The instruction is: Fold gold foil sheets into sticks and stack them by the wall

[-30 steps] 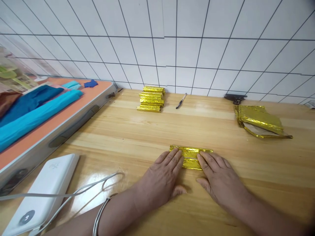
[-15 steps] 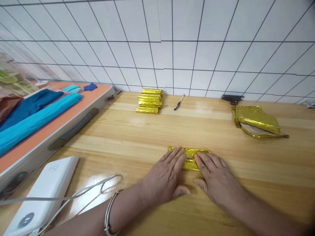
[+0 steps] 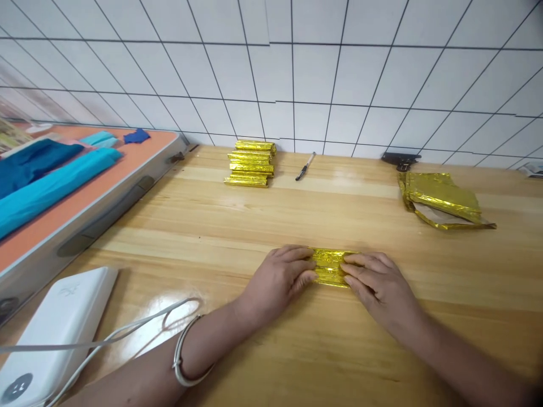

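A strip of gold foil [image 3: 330, 267], folded with a seam running lengthwise, lies flat on the wooden table [image 3: 237, 226]. My left hand [image 3: 284, 274] grips its left end, fingertips on top and thumb at the near edge. At the right end my right hand [image 3: 377, 280] pinches the foil in the same way, with its thumb low at the near edge. Several gold foil rolls [image 3: 250, 164] lie in a row by the tiled wall. Toward the back right rests a crumpled stack of gold sheets [image 3: 443, 195].
A pen [image 3: 305, 167] and a black clip [image 3: 402, 160] lie near the wall. At the left are a white power bank [image 3: 59, 322] with a cable [image 3: 139, 324], and an orange-topped case [image 3: 139, 164] bearing blue cloth [image 3: 63, 181].
Both hands have gone from lying flat with fingers stretched to gripping the foil's ends, thumbs drawn in to its near edge. The view has shifted slightly.
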### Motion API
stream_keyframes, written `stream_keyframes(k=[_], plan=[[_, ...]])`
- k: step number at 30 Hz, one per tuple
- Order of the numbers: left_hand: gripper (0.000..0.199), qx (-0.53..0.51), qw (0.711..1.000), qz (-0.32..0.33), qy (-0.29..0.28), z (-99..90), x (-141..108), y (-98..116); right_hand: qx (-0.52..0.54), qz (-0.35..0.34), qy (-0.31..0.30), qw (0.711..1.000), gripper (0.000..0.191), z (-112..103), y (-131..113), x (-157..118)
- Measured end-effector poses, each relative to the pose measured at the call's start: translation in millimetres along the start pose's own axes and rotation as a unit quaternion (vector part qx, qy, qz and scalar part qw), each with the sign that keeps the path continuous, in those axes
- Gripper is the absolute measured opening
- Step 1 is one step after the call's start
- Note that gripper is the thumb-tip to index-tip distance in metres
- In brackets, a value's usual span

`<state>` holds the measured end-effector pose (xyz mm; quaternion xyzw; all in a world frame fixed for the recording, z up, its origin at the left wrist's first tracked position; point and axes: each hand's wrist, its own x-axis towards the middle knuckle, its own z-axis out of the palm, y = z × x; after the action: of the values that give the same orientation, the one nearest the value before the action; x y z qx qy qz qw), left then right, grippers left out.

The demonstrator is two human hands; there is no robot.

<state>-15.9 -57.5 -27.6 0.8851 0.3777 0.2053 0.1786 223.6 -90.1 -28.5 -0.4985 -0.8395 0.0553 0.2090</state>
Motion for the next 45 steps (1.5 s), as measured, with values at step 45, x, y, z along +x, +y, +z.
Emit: stream_keyframes(k=[45], plan=[[0.060,0.168,0.979,0.053,-0.103,-0.1,-10.6,5.0,-0.171,-0.046,-0.071,0.982,0.044,2.5,3.2,-4.5]])
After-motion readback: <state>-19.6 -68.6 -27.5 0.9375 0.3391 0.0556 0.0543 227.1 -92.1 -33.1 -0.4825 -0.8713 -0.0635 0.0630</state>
